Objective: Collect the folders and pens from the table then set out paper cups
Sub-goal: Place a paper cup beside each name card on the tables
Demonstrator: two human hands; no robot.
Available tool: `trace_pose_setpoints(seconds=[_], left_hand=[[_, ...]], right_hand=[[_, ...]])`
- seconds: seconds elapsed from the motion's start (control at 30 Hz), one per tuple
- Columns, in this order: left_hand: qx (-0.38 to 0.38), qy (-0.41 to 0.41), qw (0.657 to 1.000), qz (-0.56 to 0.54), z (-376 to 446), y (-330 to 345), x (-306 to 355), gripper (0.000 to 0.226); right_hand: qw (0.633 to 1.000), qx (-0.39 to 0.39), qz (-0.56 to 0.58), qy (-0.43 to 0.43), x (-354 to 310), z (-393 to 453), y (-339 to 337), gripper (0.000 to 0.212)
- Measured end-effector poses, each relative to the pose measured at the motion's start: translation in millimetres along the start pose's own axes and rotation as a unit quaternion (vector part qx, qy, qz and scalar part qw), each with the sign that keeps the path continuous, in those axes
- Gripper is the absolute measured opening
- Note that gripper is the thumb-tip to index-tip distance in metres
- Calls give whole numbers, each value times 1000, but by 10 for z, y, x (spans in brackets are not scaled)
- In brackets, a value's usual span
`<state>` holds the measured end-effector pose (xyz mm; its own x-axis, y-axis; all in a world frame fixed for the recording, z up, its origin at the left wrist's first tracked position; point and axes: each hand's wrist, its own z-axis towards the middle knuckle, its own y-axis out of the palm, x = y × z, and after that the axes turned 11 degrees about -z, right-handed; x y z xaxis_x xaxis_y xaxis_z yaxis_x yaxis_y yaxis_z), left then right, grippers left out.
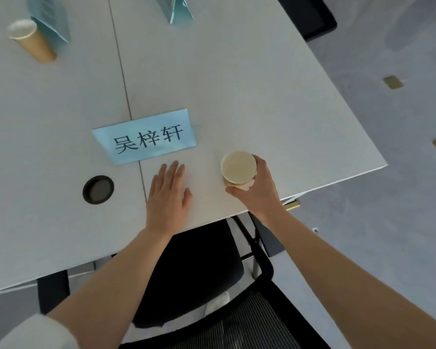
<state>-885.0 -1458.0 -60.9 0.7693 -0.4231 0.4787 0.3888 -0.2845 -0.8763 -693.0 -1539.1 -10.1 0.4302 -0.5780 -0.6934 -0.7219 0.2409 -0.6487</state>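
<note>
A brown paper cup point(238, 168) with a pale inside stands upright on the white table point(249, 91), near its front right edge. My right hand point(258, 187) grips the cup's side, fingers curled round it. Left of it, my left hand point(168, 195) rests flat on the table with straight fingers, just below a light blue name card point(146, 137) with black characters. A second brown paper cup point(29, 40) stands at the far left of the table. No folders or pens are in view.
Two more blue name cards point(51, 16) point(175, 7) stand at the table's far side. A round black cable port point(98, 189) sits left of my left hand. A black chair point(199, 268) is tucked under the front edge; another dark chair point(310, 13) is at the upper right.
</note>
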Motion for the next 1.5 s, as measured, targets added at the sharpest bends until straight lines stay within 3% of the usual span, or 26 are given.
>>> trace_pose_setpoints(seconds=[0.07, 0.5, 0.9, 1.17, 1.33, 1.5], left_hand=[[-28, 41, 999, 23, 71, 43, -111, 58], [-20, 45, 997, 66, 85, 123, -184, 61], [-19, 49, 997, 56, 92, 121, -186, 62], [-46, 7, 997, 69, 89, 115, 15, 61], [-59, -97, 993, -38, -4, 61, 505, 62], [-70, -123, 975, -171, -519, 222, 1265, 56]], right_hand=[[1000, 17, 4, -6, 6, 95, 44, 84], [995, 56, 57, -52, -619, 1033, 263, 76], [999, -4, 38, -38, -583, 1140, 346, 79], [1000, -16, 14, 23, -72, 378, -50, 37], [998, -29, 17, 50, 336, -146, -412, 32], [997, -34, 22, 64, 842, -639, -1035, 27]])
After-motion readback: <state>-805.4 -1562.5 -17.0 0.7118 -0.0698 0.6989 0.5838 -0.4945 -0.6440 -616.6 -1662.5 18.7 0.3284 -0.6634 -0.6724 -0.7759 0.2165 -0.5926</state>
